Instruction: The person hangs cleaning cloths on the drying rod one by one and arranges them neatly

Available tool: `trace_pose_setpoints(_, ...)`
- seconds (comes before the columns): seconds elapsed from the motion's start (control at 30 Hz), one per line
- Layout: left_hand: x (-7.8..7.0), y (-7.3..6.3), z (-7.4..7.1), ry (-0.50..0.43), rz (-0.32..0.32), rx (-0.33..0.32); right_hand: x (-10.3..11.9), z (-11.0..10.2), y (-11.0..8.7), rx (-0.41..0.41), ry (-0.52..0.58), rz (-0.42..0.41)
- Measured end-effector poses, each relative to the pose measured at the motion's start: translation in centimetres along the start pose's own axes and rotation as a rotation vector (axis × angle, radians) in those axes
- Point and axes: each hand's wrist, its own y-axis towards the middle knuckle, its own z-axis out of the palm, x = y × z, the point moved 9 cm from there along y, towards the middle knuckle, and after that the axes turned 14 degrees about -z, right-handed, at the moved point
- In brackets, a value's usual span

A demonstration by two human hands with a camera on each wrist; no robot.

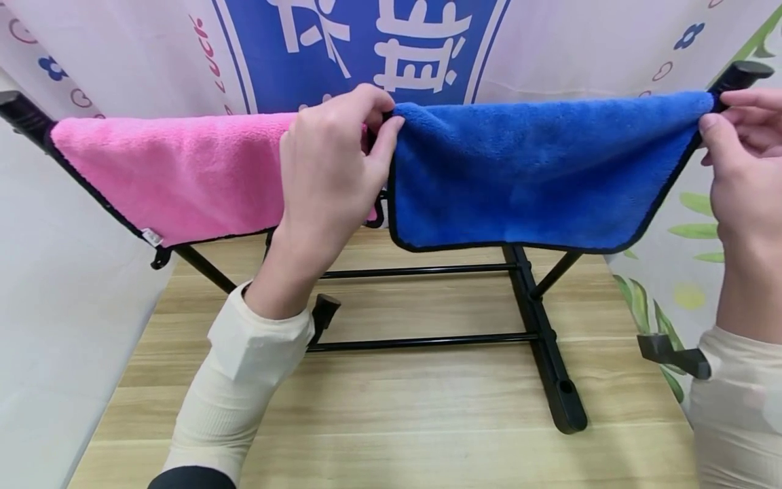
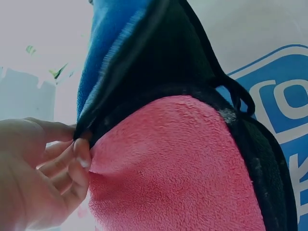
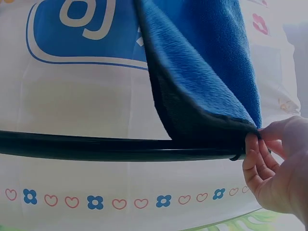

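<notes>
A blue plush towel (image 1: 525, 170) with black edging hangs over the right half of a black rack's top bar. My left hand (image 1: 332, 159) pinches its upper left edge between thumb and fingers, at the middle of the bar. At the bar's right end, my right hand (image 1: 748, 149) pinches the towel's upper right edge. Beside the blue towel, a pink towel (image 1: 183, 176) with a small white tag drapes over the left half; my left hand covers part of it. The left wrist view shows the blue towel's dark border meeting the pink towel (image 2: 178, 159) by my fingertips.
The rack's black frame (image 1: 544, 353) stands on a wood-grain table (image 1: 427, 414), with two crossbars (image 1: 421, 343) low down. Behind hangs a white curtain (image 1: 146, 54) with a blue printed panel. Black capped ends (image 1: 24, 112) stick up at both top corners.
</notes>
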Motion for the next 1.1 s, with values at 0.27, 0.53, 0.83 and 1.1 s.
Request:
trace_pose_setpoints(0.27,-0.2,0.0,-0.4,-0.003,0.037,-0.071,-0.2,0.1,0.7,-0.053,0.095,0.026)
trace_pose_setpoints(0.53,-0.4,0.2,-0.3,-0.039,0.056,-0.077,0.5,0.1,-0.3,0.028,-0.147,-0.062)
trace_pose_setpoints(0.83,-0.5,0.3,-0.2,-0.042,0.053,-0.053,0.3,0.4,-1.0,0.138,-0.088,-0.12)
trace_pose_setpoints(1.1,-0.6,0.2,0.1,-0.061,0.083,-0.019,0.0,0.1,-0.2,0.024,-0.003,-0.057)
